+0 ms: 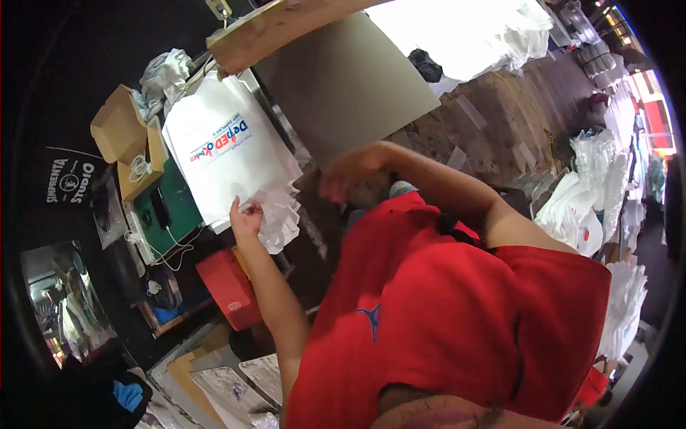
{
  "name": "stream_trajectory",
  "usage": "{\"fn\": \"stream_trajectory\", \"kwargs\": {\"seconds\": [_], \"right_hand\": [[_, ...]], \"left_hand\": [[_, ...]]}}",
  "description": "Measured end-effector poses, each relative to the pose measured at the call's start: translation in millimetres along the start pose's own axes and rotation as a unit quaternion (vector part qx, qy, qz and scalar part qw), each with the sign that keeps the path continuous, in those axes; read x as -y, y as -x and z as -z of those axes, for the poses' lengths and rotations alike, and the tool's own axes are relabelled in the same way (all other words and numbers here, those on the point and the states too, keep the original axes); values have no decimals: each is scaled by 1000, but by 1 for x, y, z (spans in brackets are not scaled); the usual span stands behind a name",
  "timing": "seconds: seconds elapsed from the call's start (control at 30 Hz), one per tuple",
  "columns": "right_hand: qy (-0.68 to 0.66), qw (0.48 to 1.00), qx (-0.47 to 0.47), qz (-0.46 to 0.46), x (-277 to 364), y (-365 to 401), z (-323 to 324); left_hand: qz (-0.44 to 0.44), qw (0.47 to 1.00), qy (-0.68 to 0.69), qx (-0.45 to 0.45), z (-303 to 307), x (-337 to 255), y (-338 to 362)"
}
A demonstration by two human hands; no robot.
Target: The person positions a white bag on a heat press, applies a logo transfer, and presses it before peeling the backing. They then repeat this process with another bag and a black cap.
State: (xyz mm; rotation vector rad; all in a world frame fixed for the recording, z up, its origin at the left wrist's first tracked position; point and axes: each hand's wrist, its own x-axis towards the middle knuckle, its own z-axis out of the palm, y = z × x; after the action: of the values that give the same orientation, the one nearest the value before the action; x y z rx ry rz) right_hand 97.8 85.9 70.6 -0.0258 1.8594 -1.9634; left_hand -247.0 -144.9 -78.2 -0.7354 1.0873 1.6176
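My left hand [247, 217] is at the near edge of a stack of white printed bags [250, 164], its thumb and fingers apart. The top bag lies flat and carries red and blue lettering; the edges of the bags below fan out unevenly beside my hand. My right hand [348, 174] hangs in front of my body, a little right of the stack. It is somewhat blurred, with the fingers loosely extended and nothing visible in them.
A large grey board [350, 86] stands beyond my right hand. To the left are an open cardboard box [118, 125], a green mat [175, 196] with cables and a phone, and a red box [229, 286]. White plastic-wrapped bundles [572, 207] line the right side.
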Motion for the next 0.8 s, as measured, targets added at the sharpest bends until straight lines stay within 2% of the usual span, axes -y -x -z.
{"fn": "stream_trajectory", "kwargs": {"seconds": [0.07,0.13,0.2,0.23,0.27,0.3,0.33,0.37,0.4,0.43,0.47,0.53,0.57,0.63,0.7,0.73,0.77,0.8], "right_hand": [[-36,999,-19,26,16,68,2],[-95,988,-121,-21,38,134,7],[-105,945,-309,-2,15,198,27],[-31,905,-424,28,-5,224,38],[-74,849,-523,30,-31,248,52],[-113,780,-615,40,-57,270,65],[-266,687,-675,23,-82,292,78],[-270,682,-679,26,-106,309,85],[-251,624,-739,-11,-130,324,92],[-231,563,-792,-48,-148,337,99],[-234,562,-792,-45,-162,348,104],[-269,552,-789,-14,-189,370,119],[-269,553,-789,0,-201,379,128],[-290,537,-792,4,-235,402,155],[-309,519,-797,13,-256,420,183],[-313,488,-815,-3,-262,426,195],[-315,456,-832,-21,-269,433,209],[-319,457,-830,-19,-283,438,225]], "left_hand": [[-4,1000,2,-6,-7,-1,4],[-4,1000,-6,7,0,-2,-2],[-32,999,-5,9,0,-1,0],[-25,1000,19,3,-1,-2,1],[-23,1000,8,5,-2,2,8],[-67,995,-47,59,-4,10,19],[-110,982,-100,113,-4,14,28],[-109,982,-107,115,7,13,32],[-168,959,-201,108,21,10,32],[-199,942,-248,105,10,16,42],[-229,923,-293,100,-1,22,52],[-279,949,-148,-15,-55,58,121],[-284,947,-151,-16,-56,65,116],[-270,942,-171,101,-45,75,106],[-262,935,-211,113,-73,113,125],[-247,929,-246,122,-88,136,133],[-201,936,-257,133,-98,152,139],[-152,941,-268,140,-111,170,148]]}}
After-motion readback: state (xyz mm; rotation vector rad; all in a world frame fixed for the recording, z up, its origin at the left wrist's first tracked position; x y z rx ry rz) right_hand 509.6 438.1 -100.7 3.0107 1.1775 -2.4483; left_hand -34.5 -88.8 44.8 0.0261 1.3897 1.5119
